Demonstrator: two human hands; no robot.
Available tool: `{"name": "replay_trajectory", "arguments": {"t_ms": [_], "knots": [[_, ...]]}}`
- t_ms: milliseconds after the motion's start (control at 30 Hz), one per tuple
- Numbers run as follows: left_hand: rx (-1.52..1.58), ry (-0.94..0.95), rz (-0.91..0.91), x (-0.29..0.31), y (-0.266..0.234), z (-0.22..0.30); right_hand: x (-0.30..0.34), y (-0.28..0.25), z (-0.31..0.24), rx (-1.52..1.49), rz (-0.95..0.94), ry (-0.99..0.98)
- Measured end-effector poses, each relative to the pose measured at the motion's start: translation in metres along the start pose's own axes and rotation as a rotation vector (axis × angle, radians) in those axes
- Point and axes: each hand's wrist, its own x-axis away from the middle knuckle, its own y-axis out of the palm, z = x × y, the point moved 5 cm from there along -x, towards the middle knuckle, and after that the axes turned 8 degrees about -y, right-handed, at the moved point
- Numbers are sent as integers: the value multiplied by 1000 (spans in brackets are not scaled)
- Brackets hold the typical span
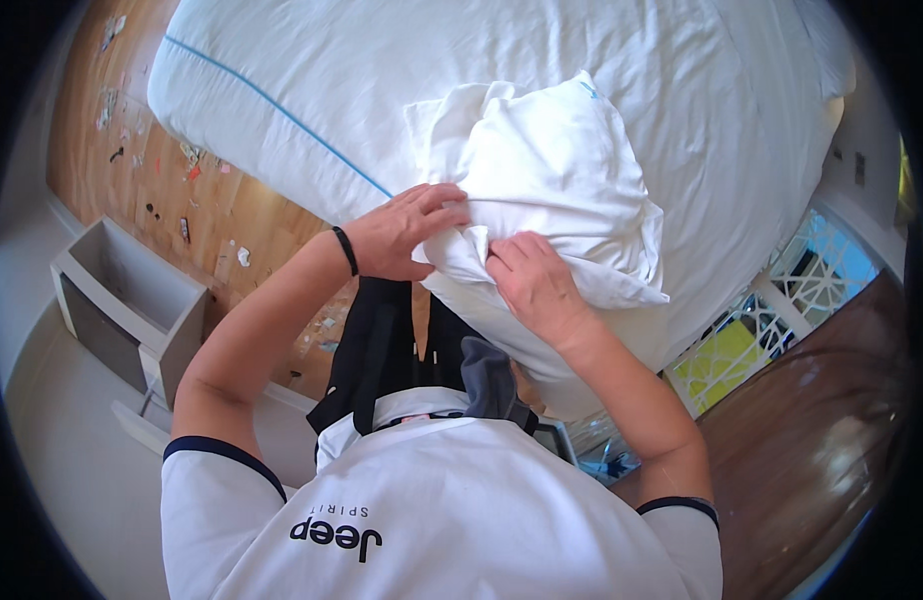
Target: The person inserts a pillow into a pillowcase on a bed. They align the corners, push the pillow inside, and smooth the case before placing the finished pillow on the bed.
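A plump white pillow [552, 160] in a loose, wrinkled pillowcase lies at the near edge of the bed. A small light-blue mark shows at its far corner. Folds of the case bunch up between my hands at the near left corner. My right hand [532, 278] is closed, pinching a fold of the pillowcase [467, 250]. To its left, my left hand [402, 232] rests against the pillow's corner, fingers stretched over the cloth and thumb apart. A black band circles my left wrist.
The bed [312, 60] has a white sheet, with a blue cord-like line [282, 108] running across its left side. Litter [192, 155] is scattered over the wooden floor. A grey open-topped drawer unit [132, 300] stands left; a white lattice panel [752, 340] and brown glossy surface [812, 450] lie right.
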Motion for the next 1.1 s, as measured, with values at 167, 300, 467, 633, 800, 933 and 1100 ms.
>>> {"name": "replay_trajectory", "arguments": {"t_ms": [167,300,467,633,800,933,1100], "knots": [[-24,178,157,12,10,13,-6,16,-4,-556,-78,267],[-35,49,122,34,6,-3,-16,8,-15,-295,-51,187],[-214,69,201,34,-2,-12,-42,10,-9,88,-120,65],[-283,70,319,9,-9,-32,-56,3,9,-193,56,92],[93,195,194,-8,-13,-38,-53,9,22,-789,-274,611],[-99,131,-101,10,8,-29,-51,17,-2,-55,-300,226],[-292,125,-83,19,-1,-32,-67,19,-19,-8,-18,-73]]}}
